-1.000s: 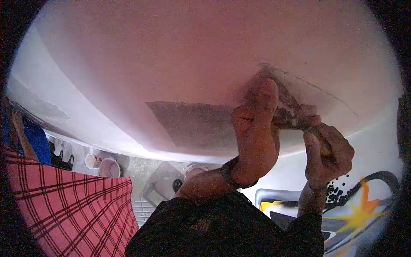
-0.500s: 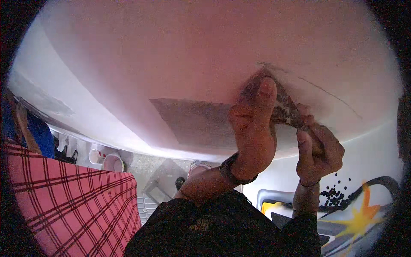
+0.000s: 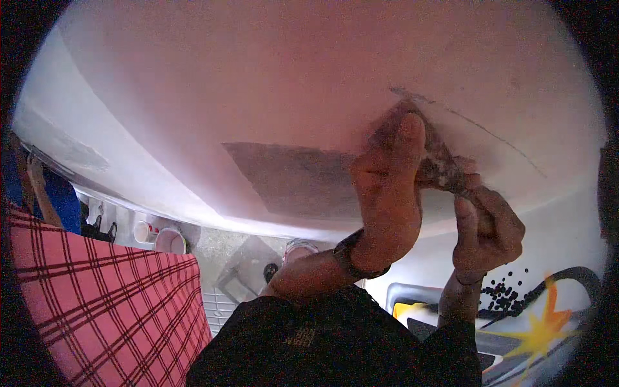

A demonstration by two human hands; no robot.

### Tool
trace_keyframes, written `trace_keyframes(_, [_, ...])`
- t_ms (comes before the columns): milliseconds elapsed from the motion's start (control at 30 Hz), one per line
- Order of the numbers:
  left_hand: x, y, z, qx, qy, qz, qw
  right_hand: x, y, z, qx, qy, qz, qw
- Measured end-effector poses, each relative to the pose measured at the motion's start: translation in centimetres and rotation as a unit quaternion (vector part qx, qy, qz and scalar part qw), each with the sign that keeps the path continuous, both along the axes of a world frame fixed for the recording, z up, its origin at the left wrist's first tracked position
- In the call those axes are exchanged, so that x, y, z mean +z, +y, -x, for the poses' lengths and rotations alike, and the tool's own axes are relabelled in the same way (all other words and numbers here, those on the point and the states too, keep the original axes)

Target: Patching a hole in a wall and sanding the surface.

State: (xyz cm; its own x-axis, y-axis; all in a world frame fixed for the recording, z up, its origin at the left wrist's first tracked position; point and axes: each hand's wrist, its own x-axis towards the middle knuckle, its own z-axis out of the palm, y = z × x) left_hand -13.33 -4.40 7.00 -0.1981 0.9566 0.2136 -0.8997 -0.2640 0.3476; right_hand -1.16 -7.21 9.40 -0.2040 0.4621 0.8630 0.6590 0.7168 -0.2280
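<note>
In front of a pale pink wall (image 3: 258,77), my left hand (image 3: 390,187) is closed on a dark scraper (image 3: 442,158) smeared with grey filler, thumb laid along its blade. The blade's tip touches or nearly touches the wall, just below a dark, curved crack line (image 3: 483,126). My right hand (image 3: 490,229) is closed at the scraper's lower right end, fingers curled. Whether this is one tool or two overlapping ones I cannot tell. A grey filled patch (image 3: 290,184) lies on the wall to the left of my hands.
Below the wall stand two light buckets (image 3: 171,241) (image 3: 144,231). Red checked cloth (image 3: 109,297) fills the lower left. Another person in blue (image 3: 58,200) is at the far left. On the right, a side wall (image 3: 535,322) bears painted black, orange and yellow shapes.
Both hands and the scraper have shifted slightly right. More of the dark smear at the crack's upper left end shows above the blade.
</note>
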Motion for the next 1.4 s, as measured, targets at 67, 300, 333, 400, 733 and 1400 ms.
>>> trace_keyframes(67, [-0.1, 0.5, -0.5, 0.018, -0.009, -0.042, 0.999, 0.4, 0.3, 0.2, 0.001, -0.002, -0.006, 1.0])
trace_keyframes(300, [0.3, 0.2, -0.4, 0.002, -0.021, -0.005, 1.0, 0.8, -0.2, -0.4, -0.018, -0.005, 0.022, 1.0])
trace_keyframes(333, [0.1, 0.4, -0.6, 0.006, -0.015, -0.009, 1.0, 0.8, 0.0, -0.2, -0.015, -0.005, 0.021, 1.0])
trace_keyframes(400, [0.1, 0.4, -0.5, 0.007, -0.008, -0.014, 1.0, 1.0, 0.3, 0.0, -0.009, -0.025, -0.018, 0.999])
trace_keyframes(733, [0.9, -0.4, 0.5, -0.029, -0.102, -0.025, 0.994, 2.2, -0.3, 1.2, -0.005, -0.019, 0.007, 1.0])
trace_keyframes(1400, [1.1, -0.9, 1.3, -0.096, -0.144, -0.07, 0.982, 3.8, -2.1, 2.6, -0.094, -0.026, -0.02, 0.995])
